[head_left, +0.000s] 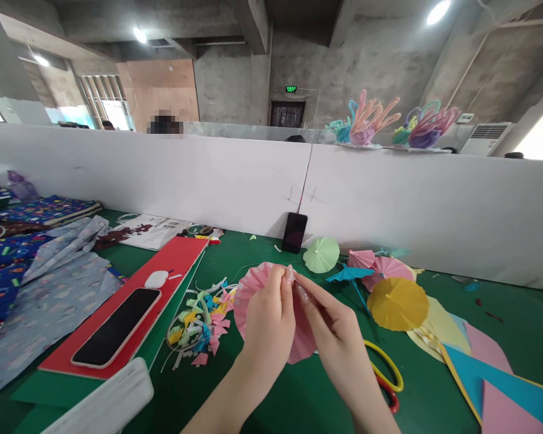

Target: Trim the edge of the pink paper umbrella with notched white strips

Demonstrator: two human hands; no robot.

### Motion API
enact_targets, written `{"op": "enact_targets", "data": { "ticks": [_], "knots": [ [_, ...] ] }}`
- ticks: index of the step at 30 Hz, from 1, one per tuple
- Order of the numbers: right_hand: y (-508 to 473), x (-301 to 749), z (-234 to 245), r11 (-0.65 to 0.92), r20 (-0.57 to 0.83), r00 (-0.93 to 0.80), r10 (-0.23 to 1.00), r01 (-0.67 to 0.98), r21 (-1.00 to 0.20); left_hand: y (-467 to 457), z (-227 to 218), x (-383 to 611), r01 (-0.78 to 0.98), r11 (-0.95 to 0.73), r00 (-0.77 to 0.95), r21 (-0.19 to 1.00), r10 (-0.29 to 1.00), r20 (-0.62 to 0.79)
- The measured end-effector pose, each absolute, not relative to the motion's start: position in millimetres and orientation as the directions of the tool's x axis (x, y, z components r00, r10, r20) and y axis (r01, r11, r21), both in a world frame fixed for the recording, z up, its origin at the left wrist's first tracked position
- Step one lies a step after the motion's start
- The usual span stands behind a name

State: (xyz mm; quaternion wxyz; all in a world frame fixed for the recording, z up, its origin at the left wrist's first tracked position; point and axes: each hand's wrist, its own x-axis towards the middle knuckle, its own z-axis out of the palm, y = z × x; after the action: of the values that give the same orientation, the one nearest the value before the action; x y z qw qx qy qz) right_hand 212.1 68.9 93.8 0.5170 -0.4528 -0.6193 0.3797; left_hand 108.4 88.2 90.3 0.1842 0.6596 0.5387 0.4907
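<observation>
A pink pleated paper disc (248,289) is in front of me, over the green table. My left hand (269,316) pinches it near the upper middle, thumb and forefinger pressed together. My right hand (337,322) meets the left there, its fingertips closed on the same disc. Whatever lies between the fingertips is too small to make out. To the right stand small paper umbrellas: a yellow one (398,304), a light green one (321,254), a blue one (350,274) with a blue stick, and a pink one (384,272). Scissors (396,371) with yellow and red handles lie partly behind my right wrist.
Coloured paper scraps (203,325) are heaped at left. A phone (117,328) and white earbud case (156,279) rest on red card (181,256). Another phone (295,232) leans against the white partition (235,181). Coloured paper sheets (502,361) lie right, fabric (63,301) far left.
</observation>
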Motion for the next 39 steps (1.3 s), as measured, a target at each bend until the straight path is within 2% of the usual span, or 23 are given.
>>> {"op": "enact_targets", "data": {
  "ticks": [9, 23, 27, 32, 39],
  "knots": [
    [68.4, 211.0, 95.1, 0.346, 0.347, -0.029, 0.937, 0.185, -0.920, 87.6, 89.5, 109.1, 0.558, -0.364, -0.059, 0.746, 0.879, 0.473],
    [63.7, 212.2, 97.7, 0.320, 0.307, -0.093, 0.947, 0.202, -0.926, 87.6, 86.6, 107.3, 0.585, -0.384, -0.080, 0.714, 0.849, 0.522],
    [64.8, 213.5, 97.9, 0.332, 0.322, -0.080, 0.943, 0.166, -0.929, 87.9, 88.9, 107.5, 0.530, -0.426, -0.078, 0.733, 0.836, 0.543],
    [65.0, 214.6, 99.5, 0.357, 0.349, -0.093, 0.933, 0.094, -0.929, 86.1, 96.8, 109.0, 0.371, -0.452, -0.107, 0.811, 0.847, 0.520],
    [61.8, 215.2, 105.1, 0.324, 0.327, -0.112, 0.938, -0.041, -0.945, 83.3, 98.8, 106.2, 0.305, -0.399, -0.120, 0.865, 0.884, 0.451]
  ]
}}
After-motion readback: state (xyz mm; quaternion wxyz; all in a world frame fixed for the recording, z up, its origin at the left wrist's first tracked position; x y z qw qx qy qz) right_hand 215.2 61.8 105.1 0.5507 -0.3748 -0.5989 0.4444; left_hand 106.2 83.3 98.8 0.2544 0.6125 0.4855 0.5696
